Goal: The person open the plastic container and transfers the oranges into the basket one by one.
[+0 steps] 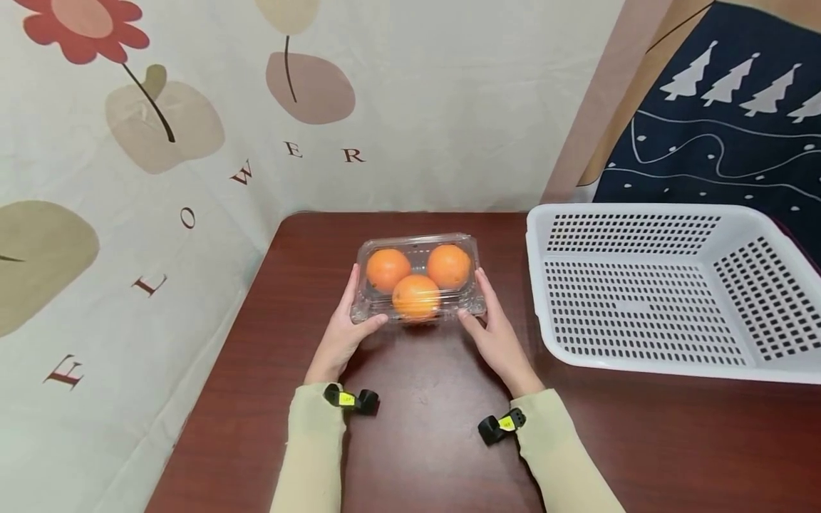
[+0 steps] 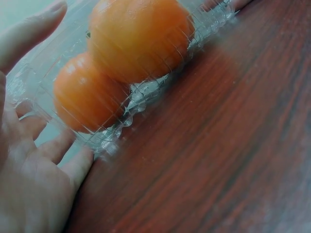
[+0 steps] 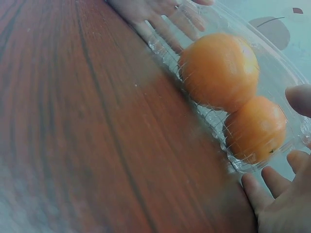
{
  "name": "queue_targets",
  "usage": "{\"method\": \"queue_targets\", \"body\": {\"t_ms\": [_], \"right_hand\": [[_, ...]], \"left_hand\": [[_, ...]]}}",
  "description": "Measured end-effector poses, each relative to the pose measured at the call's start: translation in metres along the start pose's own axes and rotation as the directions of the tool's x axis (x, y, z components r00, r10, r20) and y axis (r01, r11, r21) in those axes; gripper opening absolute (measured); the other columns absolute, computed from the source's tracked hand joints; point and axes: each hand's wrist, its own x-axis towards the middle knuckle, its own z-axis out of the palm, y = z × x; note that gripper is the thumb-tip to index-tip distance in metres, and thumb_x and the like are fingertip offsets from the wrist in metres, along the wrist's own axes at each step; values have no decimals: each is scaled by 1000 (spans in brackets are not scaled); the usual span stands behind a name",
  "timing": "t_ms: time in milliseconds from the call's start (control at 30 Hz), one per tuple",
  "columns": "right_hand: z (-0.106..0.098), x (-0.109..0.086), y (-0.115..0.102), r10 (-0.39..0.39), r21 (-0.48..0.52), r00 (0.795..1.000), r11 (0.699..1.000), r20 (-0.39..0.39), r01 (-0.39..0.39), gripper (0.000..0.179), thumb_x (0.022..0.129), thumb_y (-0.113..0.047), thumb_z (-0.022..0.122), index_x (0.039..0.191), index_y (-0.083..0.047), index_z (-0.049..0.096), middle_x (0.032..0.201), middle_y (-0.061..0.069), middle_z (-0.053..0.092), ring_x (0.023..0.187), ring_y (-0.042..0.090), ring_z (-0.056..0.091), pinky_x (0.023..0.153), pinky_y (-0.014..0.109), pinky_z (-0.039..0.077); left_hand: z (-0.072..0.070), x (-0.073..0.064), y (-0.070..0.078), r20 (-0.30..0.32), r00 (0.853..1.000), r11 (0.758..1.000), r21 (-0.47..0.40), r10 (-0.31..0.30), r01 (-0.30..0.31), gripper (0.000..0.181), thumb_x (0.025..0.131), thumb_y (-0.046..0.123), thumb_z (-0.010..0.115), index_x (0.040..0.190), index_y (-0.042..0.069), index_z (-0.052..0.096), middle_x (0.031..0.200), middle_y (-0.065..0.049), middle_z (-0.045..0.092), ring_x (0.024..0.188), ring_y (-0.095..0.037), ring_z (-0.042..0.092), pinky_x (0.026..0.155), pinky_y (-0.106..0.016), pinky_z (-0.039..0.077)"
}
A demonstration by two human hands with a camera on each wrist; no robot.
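The fingers [image 1: 350, 291] of your left hand [image 1: 336, 343] held the left end of the clear container [image 1: 418, 266], lying along its side with the thumb at the near corner. Your right hand [image 1: 503, 343] gripped the other end in much the same way, so you had the container between both hands, with thumb and fingers set well apart on each.

The container was just left of and above the lower centre of the head view, roughly level, over the far part of the tabletop [image 1: 423, 434]. In both wrist views its lower edge ran close along the wood, but you could not tell from them whether it touched.

Judging by how things lay, the filling was done: three oranges [image 1: 415, 298] sat inside, two towards the back and one nearest you, and the lid appeared to be down over them. Whether its rim had snapped fast was lost in the glare of the plastic.

Letting go was not done, since you had both hands on the container. It was well outside the white basket [image 1: 631, 306] at the right of the frame, and nothing in the views settled whether more remained for you beyond that release.
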Motion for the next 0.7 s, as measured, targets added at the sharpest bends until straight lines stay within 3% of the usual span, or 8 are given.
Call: {"method": "queue_targets", "body": {"t_ms": [267,533,700], "right_hand": [[0,0,0,14,-19,1000,1000,-16,-14,65,88,-34,53,142,-35,15,144,-22,13,131,11,21,100,44,30],[0,1,0,1,-17,1000,1000,-19,-1,65,88,-33,53,142,-33,17,144,-22,13,131,11,21,98,41,33],[0,1,-1,-11,-17,1000,1000,-16,10,65,88,-32,53,142,-32,16,145,-21,12,131,12,21,98,41,33]], "left_hand": [[0,0,2,0,1000,1000,11,10,-10,92,78,8,67,144,29,6,147,15,4,133,-7,1,106,-48,6],[-3,7,-18,-12,1000,999,41,28,-27,93,78,10,68,142,37,6,146,21,4,132,-1,2,106,-45,6],[-3,9,-19,-12,999,999,37,31,-30,94,77,12,69,142,36,6,146,21,4,132,1,2,106,-44,5]]}}
